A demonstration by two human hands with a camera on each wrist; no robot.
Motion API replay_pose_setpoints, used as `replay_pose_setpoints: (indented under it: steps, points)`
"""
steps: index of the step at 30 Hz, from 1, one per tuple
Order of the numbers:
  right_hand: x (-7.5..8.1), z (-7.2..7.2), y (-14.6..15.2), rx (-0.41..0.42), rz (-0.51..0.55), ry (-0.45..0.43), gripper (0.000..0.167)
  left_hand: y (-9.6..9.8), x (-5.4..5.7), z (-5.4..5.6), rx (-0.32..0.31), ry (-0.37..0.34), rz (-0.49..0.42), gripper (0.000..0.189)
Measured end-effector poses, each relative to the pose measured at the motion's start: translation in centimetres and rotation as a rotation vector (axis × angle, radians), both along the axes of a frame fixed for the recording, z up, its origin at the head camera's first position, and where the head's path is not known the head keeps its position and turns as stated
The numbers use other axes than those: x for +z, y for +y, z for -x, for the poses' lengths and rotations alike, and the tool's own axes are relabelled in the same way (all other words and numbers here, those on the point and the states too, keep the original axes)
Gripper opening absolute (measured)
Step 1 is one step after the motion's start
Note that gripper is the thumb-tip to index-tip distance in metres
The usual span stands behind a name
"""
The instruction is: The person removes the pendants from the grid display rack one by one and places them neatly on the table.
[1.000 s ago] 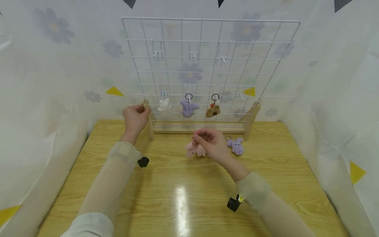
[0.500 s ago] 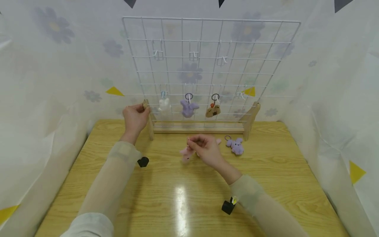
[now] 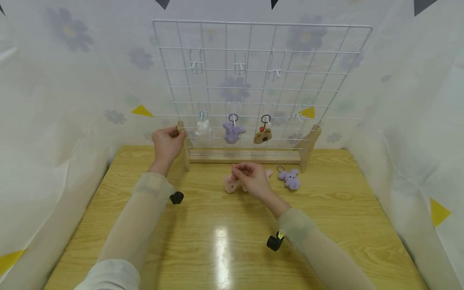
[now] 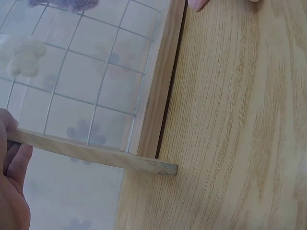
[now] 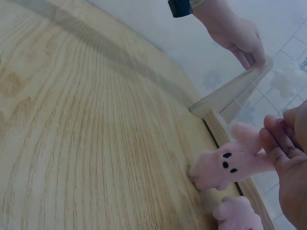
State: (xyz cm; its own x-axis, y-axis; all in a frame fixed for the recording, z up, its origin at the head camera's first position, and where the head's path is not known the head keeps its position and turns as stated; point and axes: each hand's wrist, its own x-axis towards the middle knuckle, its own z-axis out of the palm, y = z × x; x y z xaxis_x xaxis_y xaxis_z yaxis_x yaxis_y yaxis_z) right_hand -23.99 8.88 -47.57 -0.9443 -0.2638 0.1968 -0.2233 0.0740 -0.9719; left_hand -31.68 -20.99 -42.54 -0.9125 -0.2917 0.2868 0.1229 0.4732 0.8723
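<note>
My left hand grips the top of the left wooden post of a white wire grid rack. In front of the rack, my right hand pinches a pink plush keychain at its top; fingers hide most of the ring. The plush shows a small black-eyed face in the right wrist view, its head pointing down near the table. On the table to the right lies a purple plush keychain with a dark ring. A pink piece peeks out behind my right hand.
Hanging from the lower hooks are a white plush, a purple plush and a brown plush. A bare hook is at their right, and bare hooks line the upper row. The wooden table extends toward me.
My right hand has moved left with the pink plush, which has swung and turned. A pink piece behind the hand has come into view. The left hand stays on the post.
</note>
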Motion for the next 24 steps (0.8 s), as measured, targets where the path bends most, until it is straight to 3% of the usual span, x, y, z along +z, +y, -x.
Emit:
replay_pose_setpoints:
  steps: [6, 18, 24]
  points:
    - [-0.5, 1.2, -0.6, -0.039, -0.022, -0.040, 0.016, 0.0, 0.1, 0.1, 0.002, 0.012, 0.004, 0.023]
    - [-2.2, 3.5, -2.6, -0.118, 0.043, -0.115, 0.013, 0.0, -0.2, 0.2, 0.008, 0.023, 0.007, 0.021]
    - [-3.0, 4.3, -3.1, -0.162, 0.072, -0.194, 0.015, -0.3, -0.3, 0.3, 0.008, 0.028, 0.018, 0.022]
